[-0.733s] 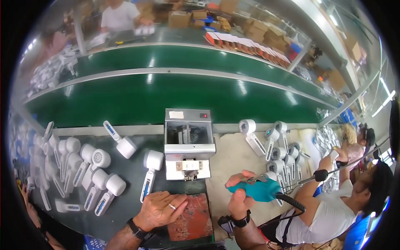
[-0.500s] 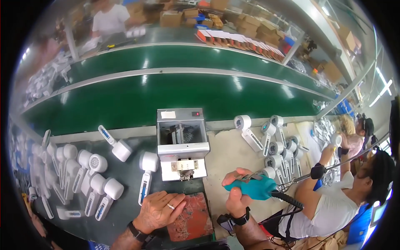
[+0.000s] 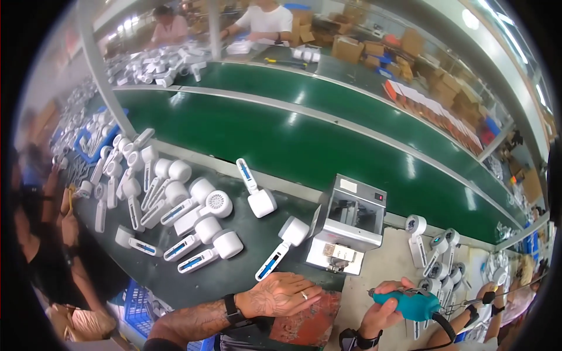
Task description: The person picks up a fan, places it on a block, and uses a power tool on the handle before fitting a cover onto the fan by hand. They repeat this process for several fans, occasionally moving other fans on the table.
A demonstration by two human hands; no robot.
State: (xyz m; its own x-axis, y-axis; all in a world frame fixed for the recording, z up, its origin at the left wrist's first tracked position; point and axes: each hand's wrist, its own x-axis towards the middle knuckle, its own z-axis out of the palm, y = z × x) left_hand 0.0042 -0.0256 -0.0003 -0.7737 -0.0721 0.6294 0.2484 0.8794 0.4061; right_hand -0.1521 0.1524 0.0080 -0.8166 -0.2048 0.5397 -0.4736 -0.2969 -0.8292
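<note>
My right hand point(image 3: 383, 313) is wrapped round a teal electric screwdriver point(image 3: 413, 304) with a dark cord, its tip pointing left. The left hand point(image 3: 278, 295) is held palm down with fingers stretched at the edge of a worn red pad point(image 3: 313, 322); nothing shows in it. Just beyond that hand lies a white handheld unit point(image 3: 295, 231) with a drum-shaped head and a blue strip in its handle. Beside it stands a grey metal screw feeder point(image 3: 351, 219) with an open bin. Any contact between the left fingers and the pad is hard to make out.
Several similar white units point(image 3: 202, 202) crowd the bench on the left; more point(image 3: 442, 251) stand on the right. A green conveyor point(image 3: 263, 126) runs behind, edged by a metal rail. Co-workers sit at both sides and across. A blue crate point(image 3: 137, 310) is low at left.
The view has swung left, so the feeder and bench appear farther right and more white units show. My left fingers have straightened. The right hand keeps its grip on the electric screwdriver.
</note>
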